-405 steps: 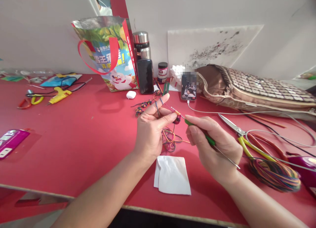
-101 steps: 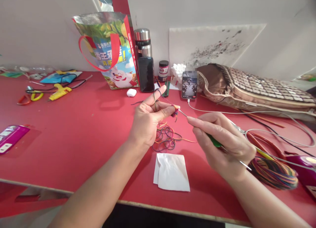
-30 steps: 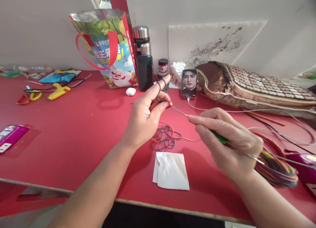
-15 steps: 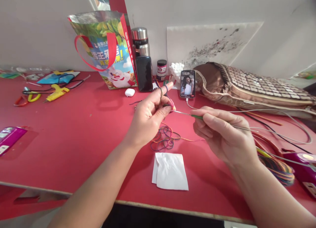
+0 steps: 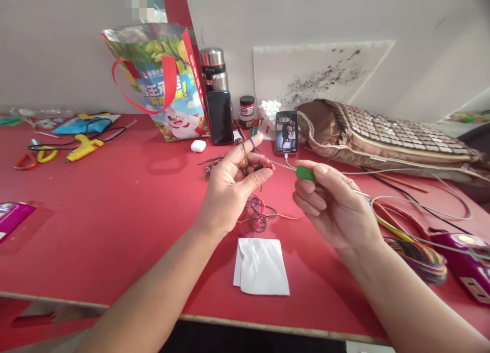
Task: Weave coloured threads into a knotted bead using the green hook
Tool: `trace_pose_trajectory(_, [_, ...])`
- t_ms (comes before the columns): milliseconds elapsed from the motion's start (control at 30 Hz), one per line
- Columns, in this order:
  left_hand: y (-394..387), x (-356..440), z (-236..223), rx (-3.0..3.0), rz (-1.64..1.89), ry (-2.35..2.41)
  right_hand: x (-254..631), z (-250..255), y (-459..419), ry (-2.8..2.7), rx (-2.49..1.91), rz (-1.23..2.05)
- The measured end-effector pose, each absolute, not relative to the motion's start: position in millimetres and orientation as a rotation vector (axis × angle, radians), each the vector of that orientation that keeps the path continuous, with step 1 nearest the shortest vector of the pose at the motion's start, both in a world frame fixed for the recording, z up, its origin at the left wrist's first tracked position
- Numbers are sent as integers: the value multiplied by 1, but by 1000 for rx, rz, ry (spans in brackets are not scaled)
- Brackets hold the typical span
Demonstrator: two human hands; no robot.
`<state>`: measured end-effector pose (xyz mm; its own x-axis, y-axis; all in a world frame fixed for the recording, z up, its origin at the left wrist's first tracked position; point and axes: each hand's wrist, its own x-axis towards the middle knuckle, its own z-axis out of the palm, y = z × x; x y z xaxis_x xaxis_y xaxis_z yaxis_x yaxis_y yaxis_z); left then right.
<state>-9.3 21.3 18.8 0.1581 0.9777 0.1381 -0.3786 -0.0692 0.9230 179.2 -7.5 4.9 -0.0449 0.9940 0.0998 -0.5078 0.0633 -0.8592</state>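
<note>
My left hand pinches a small multicoloured crochet piece between thumb and fingers. Dark yarn loops round its raised index finger. Between the thumb and fingers of my right hand is a crochet hook with a flat green grip, its thin metal shaft pointing left to the piece. Whether the hook tip sits in a stitch is too small to tell. Below the hands, loose multicoloured thread lies tangled on the red table.
A folded white tissue lies near the front edge. Behind stand a propped phone, a dark phone, a shopping bag and a jar. At right are a brown bag, a cable and a thread coil; at left, a yellow glue gun.
The crochet hook has turned in my right hand, so the broad face of its green grip shows. My left hand has tilted slightly, and the view has shifted a little.
</note>
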Motion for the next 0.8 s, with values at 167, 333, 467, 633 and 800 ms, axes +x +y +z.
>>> trace_pose_trajectory(167, [20,-9,21,1117,1333,772,177,3,-8,-851,-682,1433])
trace_pose_trajectory(333, [20,-8,20,1127,1340,802,174,4,-10,-840,-689,1449])
trace_pose_trajectory(467, [20,-8,19,1113,1314,779,174,4,-11,-908,-715,1400])
trace_pose_trajectory(633, [19,-9,18,1060,1268,752,172,5,-12,-873,-707,1392])
trace_pose_trajectory(800, [20,-10,19,1071,1255,722,170,8,-15,-838,-684,1362])
